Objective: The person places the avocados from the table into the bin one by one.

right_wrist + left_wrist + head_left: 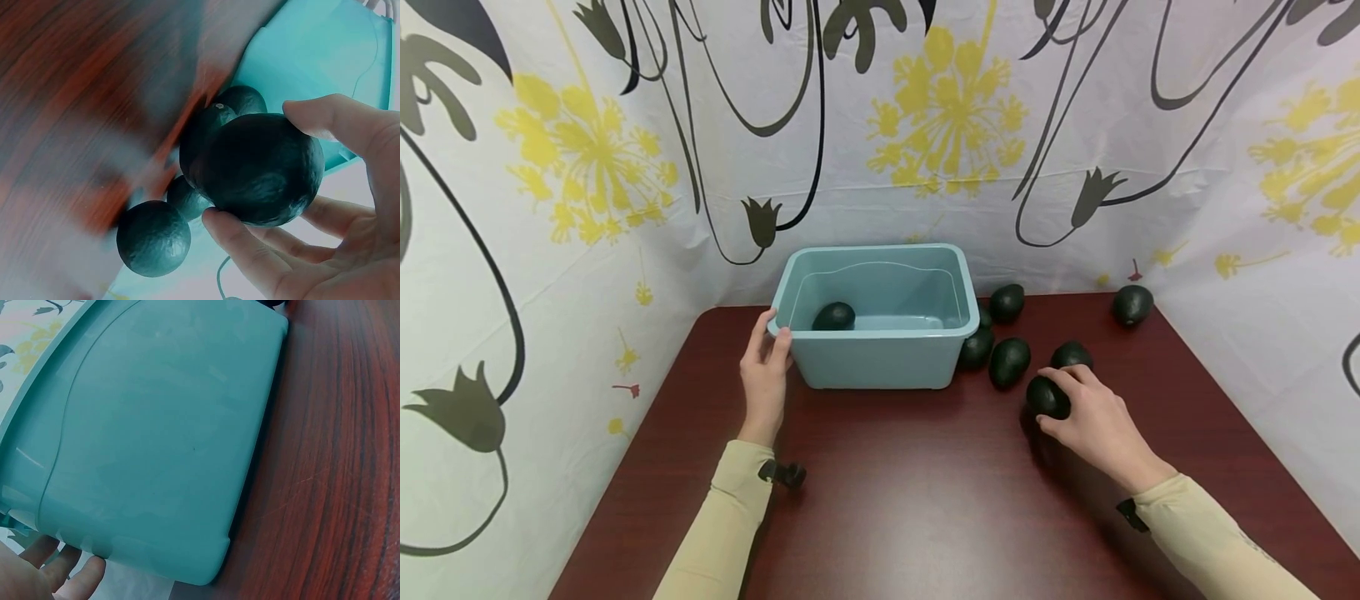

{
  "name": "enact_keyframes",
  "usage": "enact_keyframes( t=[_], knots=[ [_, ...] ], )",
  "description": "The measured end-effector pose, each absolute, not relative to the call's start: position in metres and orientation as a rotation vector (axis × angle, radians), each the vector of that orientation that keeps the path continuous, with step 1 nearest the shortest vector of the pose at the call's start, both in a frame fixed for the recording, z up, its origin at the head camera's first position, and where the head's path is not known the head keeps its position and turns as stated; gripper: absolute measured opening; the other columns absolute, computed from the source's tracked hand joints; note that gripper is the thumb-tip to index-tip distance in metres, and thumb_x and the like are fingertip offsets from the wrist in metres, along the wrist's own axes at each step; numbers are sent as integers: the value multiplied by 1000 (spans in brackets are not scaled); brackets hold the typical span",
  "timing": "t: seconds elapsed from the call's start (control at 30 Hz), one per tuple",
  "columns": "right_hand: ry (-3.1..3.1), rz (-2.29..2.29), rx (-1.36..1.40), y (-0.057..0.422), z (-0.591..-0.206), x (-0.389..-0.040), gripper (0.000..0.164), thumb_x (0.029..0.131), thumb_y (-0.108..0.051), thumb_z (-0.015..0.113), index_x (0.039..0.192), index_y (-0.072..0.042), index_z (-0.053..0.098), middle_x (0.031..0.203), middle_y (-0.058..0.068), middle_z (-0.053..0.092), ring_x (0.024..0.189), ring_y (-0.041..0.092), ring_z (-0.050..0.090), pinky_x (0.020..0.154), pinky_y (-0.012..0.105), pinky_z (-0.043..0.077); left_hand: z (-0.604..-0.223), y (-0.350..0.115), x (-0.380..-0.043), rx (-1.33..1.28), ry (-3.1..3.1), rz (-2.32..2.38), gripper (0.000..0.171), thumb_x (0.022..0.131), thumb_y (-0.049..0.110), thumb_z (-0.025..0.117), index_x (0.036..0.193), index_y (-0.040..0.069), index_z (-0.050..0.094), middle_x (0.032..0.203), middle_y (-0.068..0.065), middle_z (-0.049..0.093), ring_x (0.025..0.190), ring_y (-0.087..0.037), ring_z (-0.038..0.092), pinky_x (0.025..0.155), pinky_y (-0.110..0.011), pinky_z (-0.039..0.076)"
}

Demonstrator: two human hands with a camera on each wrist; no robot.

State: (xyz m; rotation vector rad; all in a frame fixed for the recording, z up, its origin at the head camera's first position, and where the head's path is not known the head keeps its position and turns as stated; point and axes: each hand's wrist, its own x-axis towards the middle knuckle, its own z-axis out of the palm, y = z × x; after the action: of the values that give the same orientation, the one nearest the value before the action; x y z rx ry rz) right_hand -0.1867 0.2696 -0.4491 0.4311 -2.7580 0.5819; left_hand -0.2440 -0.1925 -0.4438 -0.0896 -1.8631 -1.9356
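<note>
A light blue plastic tub (872, 362) stands at the back of the table, with one dark avocado (833, 317) inside at the left. My left hand (765, 375) holds the tub's left front corner by the rim; in the left wrist view its fingertips (95, 570) lie against the end wall. Right of the tub, my right hand (1097, 421) grips a dark green avocado (1048, 397) between thumb and fingers. That held avocado (262, 169) is close to the camera in the right wrist view, hiding parts of others behind it. Just beyond it is another avocado (1072, 356).
Several avocados lie by the tub's right side, among them one near its corner (976, 348), one in front (1010, 362) and one behind (1007, 302). Another avocado (1132, 305) sits at the table's far right corner. Patterned cloth (880, 208) hangs around the dark red table (910, 492).
</note>
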Motion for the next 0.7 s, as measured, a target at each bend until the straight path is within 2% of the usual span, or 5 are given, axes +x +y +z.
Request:
enact_keyframes(
  t=[0.2,0.7],
  knots=[
    [-2735,572,420,268,-448,-188,62,76,-20,84,132,-5,61,123,18,56,92,39,64,70,59,51,-438,-191,-239,-97,-1873,-1933,52,102,24,63,151,18,48,151,-16,45,129,-29,51,101,-60,42],
    [-2689,600,413,261,-441,-190,62,77,-21,84,132,-4,62,121,18,61,94,38,64,73,59,51,-441,-193,-239,-99,-1874,-1938,53,101,28,64,150,18,48,151,-13,45,131,-30,50,102,-57,42]
  ],
)
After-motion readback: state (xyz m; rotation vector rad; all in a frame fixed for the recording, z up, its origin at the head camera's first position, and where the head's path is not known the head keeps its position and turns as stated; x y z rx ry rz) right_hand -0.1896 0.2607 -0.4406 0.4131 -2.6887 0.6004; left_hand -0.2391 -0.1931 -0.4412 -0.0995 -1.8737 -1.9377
